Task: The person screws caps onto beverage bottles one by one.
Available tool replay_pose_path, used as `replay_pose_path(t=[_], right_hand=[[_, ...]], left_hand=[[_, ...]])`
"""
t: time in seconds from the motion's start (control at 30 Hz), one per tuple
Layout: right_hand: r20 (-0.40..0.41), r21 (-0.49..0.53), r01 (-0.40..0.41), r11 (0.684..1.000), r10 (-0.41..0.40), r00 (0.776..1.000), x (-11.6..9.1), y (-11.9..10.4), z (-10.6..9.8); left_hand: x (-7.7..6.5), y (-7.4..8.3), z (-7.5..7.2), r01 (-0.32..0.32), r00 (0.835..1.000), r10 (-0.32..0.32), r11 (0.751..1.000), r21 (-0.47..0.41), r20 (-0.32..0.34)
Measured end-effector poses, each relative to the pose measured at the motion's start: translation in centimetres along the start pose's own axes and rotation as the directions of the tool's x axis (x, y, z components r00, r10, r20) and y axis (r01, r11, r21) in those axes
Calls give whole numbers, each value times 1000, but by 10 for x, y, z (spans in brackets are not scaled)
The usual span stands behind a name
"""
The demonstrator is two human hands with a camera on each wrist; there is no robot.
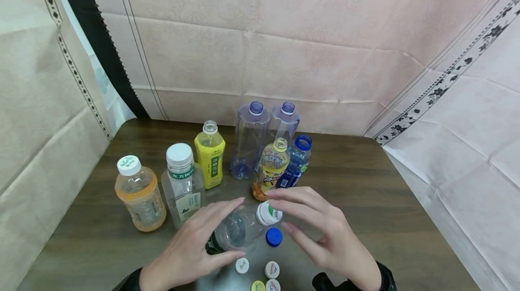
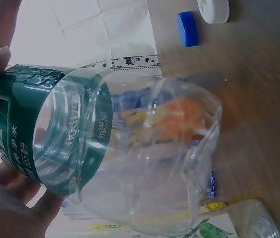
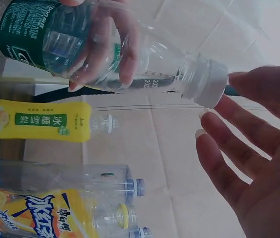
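My left hand [image 1: 195, 241] holds a clear water bottle [image 1: 237, 228] tilted, its thumb and fingers around the green label [image 2: 18, 119]. The bottle's white screw cap [image 1: 269, 213] points up to the right, toward my right hand [image 1: 325, 232]. That hand's fingers are spread and lightly bent, with thumb and fingertips right at the cap's rim in the right wrist view. On the table below lie a blue cap [image 1: 274, 237], several white caps [image 1: 242, 265] and a yellow cap [image 1: 257, 286].
Left of the hands stand two white-capped bottles, one orange-banded [image 1: 140, 196], one clear [image 1: 184, 187]. Behind are an uncapped yellow bottle [image 1: 210, 155], two tall bluish bottles [image 1: 249, 142], an iced-tea bottle [image 1: 271, 167] and a blue bottle [image 1: 296, 160]. Pale cloth [image 1: 284, 56] hangs behind the table.
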State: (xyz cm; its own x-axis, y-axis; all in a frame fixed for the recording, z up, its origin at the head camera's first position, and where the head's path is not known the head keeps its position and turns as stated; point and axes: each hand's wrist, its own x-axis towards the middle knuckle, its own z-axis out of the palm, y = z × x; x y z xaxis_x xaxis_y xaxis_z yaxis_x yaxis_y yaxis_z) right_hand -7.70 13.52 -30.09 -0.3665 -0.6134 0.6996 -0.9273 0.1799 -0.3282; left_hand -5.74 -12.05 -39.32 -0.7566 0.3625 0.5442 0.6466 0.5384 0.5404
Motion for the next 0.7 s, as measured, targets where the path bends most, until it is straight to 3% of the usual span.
replay_pose_path(t=[0.17, 0.53, 0.7], right_hand=[[-2, 18, 50, 999, -50, 999, 0, 2, 0], [35, -22, -23, 999, 24, 999, -1, 2, 0], [53, -45, -19, 999, 21, 998, -1, 1, 2]], left_hand=[[0, 2, -2, 9, 999, -8, 1000, -15, 39], [1, 4, -3, 13, 997, -12, 1000, -16, 78], [0, 5, -3, 32, 996, -32, 999, -6, 82]])
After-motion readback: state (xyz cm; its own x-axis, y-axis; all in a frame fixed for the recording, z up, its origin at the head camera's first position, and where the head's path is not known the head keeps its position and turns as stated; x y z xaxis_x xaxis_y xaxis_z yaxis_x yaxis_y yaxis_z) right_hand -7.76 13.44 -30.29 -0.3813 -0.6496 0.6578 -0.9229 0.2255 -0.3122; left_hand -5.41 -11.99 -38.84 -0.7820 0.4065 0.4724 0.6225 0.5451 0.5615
